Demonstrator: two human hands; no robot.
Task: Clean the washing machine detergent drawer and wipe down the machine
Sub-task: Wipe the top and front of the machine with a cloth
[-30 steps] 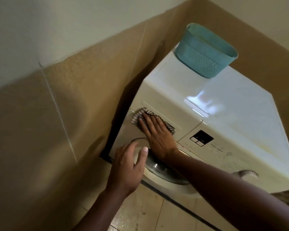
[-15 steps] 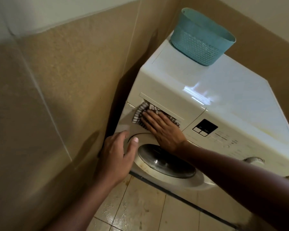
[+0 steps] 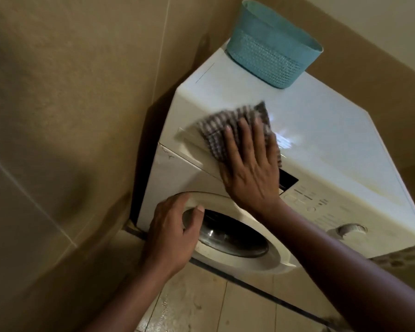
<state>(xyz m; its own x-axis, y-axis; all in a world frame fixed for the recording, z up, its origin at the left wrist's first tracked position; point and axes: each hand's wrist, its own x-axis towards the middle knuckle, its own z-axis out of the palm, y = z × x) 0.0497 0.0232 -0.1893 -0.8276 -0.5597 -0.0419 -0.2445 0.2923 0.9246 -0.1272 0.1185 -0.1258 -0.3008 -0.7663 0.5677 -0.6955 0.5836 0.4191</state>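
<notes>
Teal woven plastic basket (image 3: 271,47) at 12 o'clock on white front-loading washing machine (image 3: 333,144) – contents hidden. Right hand (image 3: 250,171) flat, fingers spread, pressing grey checked cloth (image 3: 228,125) on top front edge – left hand (image 3: 171,233) loosely cupping round door rim (image 3: 247,213).

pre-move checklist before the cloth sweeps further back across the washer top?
1. Cloth under the right hand, pressed flat at the washer's top front edge: ok.
2. Left hand braced on the door rim: ok.
3. Detergent drawer pushed in: looks shut, partly covered, cannot tell.
4. Path across the top: blue basket stands at the back corner, not ok for a full sweep.
5. Basket contents: cannot tell.
</notes>
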